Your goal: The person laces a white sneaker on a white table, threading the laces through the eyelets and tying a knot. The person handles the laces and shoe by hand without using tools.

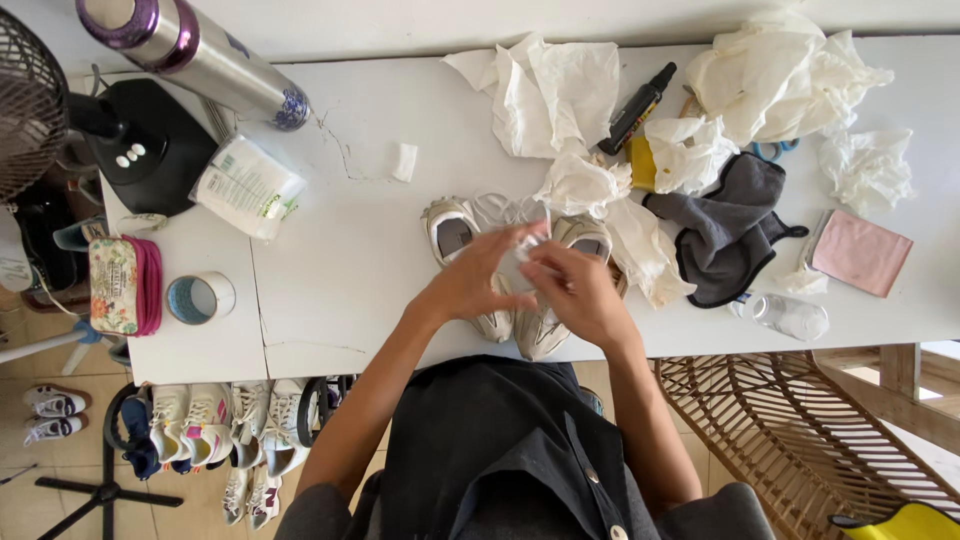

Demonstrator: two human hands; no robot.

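Premises appear to be a room in a home used for cleaning shoes. A white table (pixel 330 250) fills the middle of the frame, strewn with crumpled cloths (pixel 780 70) at upper right. Rows of sneakers (pixel 215 425) sit on the tiled floor (pixel 40 510) at lower left. A fan (pixel 30 100) stands at upper left, a wicker chair (pixel 790 430) at lower right.

Soft, even daylight fills the scene, and the white table (pixel 330 250) around the hands is bright, nearly washed out, with only faint shadows. The left hand (pixel 472 280) and right hand (pixel 580 295) are slightly smeared by motion. Far from them, wide-lens distortion bends the edges, and the floor below lies dimmer.
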